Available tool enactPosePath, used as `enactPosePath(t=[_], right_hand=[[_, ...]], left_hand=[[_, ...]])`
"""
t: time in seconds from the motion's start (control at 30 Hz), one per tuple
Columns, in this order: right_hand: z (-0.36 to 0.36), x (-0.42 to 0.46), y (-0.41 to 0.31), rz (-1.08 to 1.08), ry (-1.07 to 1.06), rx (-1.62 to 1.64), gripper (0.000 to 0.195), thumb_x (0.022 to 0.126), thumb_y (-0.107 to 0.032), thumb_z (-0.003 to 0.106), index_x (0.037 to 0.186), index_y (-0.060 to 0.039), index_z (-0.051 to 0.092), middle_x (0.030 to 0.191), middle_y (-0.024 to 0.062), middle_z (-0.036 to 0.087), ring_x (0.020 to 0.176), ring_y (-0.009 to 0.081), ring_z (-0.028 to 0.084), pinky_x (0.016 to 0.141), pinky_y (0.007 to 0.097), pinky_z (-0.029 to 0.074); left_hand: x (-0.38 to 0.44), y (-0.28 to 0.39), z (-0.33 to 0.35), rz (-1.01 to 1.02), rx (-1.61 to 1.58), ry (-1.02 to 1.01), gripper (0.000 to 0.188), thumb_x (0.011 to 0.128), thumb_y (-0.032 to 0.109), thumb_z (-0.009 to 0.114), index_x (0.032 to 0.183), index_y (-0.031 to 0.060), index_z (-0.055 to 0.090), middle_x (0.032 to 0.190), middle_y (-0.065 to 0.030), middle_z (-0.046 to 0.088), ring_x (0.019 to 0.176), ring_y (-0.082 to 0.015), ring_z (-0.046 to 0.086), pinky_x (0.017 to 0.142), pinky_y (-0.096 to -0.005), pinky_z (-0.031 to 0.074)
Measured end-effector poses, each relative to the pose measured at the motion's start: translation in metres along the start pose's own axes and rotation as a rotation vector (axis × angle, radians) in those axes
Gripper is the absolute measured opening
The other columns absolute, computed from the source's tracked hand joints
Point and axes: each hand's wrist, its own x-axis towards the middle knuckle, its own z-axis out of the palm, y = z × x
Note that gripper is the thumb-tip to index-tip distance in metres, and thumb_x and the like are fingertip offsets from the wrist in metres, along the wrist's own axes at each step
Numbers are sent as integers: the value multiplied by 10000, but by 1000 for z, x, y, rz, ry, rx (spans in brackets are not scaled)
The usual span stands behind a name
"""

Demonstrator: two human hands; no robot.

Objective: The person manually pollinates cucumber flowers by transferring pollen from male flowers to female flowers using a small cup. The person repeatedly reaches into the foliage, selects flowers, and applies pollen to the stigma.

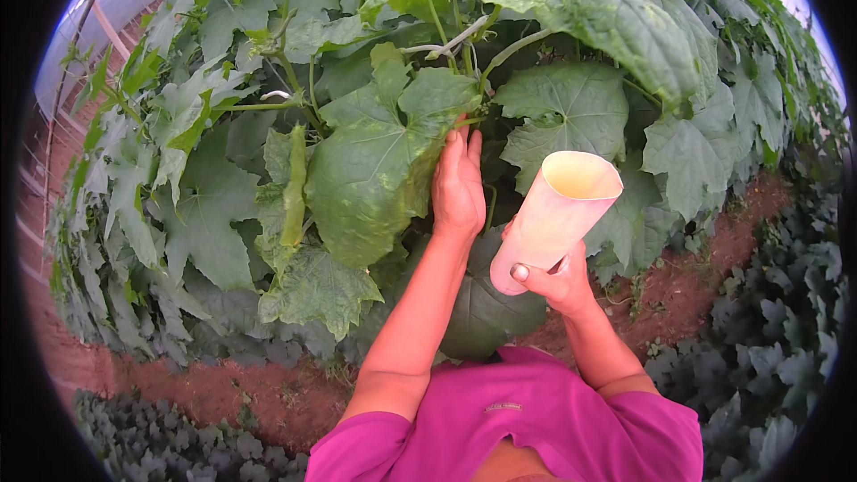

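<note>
My left hand point(459, 181) reaches up into the vines, its palm beside a large lobed green leaf point(365, 167); the fingertips are partly hidden by the leaf and a stem, so whether they grip anything is unclear. My right hand point(562, 281) is closed around the lower part of a pale pinkish-white tube point(559, 221), the thumb lying across its front. The tube tilts up to the right, and its open top shows a yellowish inside. Left of the large leaf hangs a slender green fruit or folded leaf point(294, 187). A broad leaf point(569, 110) spreads behind the tube.
Dense climbing foliage fills the view ahead. Pale twine or clips point(462, 37) cross the stems above my left hand. Reddish bare soil point(221, 395) runs below, with more leafy plants point(770, 341) at the lower right. Greenhouse framing point(110, 30) stands at the upper left.
</note>
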Motion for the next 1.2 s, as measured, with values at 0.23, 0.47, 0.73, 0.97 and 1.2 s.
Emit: enactPosePath(t=[0.23, 0.47, 0.73, 0.97, 1.2], right_hand=[[-11, 12, 11, -37, 90, -71, 512, 670, -203, 728, 1080, 27, 525, 964, 80, 586, 881, 162, 563, 776, 302, 454], [-7, 33, 16, -74, 44, -132, 490, 696, -158, 723, 1106, 6, 511, 1006, 64, 594, 908, 132, 554, 801, 291, 448], [-3, 42, 22, -149, -38, -132, 486, 698, -138, 726, 1118, 17, 538, 1022, 71, 608, 930, 149, 570, 828, 303, 457], [13, 45, 28, -178, -143, -296, 552, 665, -181, 751, 1131, -10, 509, 1034, 81, 571, 939, 168, 557, 831, 313, 446], [34, 43, 38, -254, -242, -373, 469, 609, -160, 723, 1007, -17, 522, 880, 97, 523, 801, 224, 541, 702, 329, 445]], left_hand=[[-22, 25, -26, 37, 100, -287, 543, 836, 247, 579, 1294, 7, 412, 1407, -115, 354, 1289, -263, 356, 1060, -381, 278], [-30, 75, -30, -80, 603, -435, 438, 784, 135, 659, 1205, 96, 546, 1436, -117, 307, 1267, -261, 384, 996, -392, 367], [-41, 87, -44, -28, 835, -497, 408, 803, 61, 572, 1210, 48, 552, 1334, -127, 454, 1195, -235, 474, 938, -346, 418], [-48, 101, -37, -4, 820, -516, 720, 681, 339, 735, 1256, 14, 449, 1210, -120, 507, 1081, -238, 523, 922, -346, 408], [-62, 100, -45, -76, 905, -353, 539, 637, 140, 787, 1100, 7, 544, 1013, -98, 602, 927, -194, 586, 795, -326, 475]])
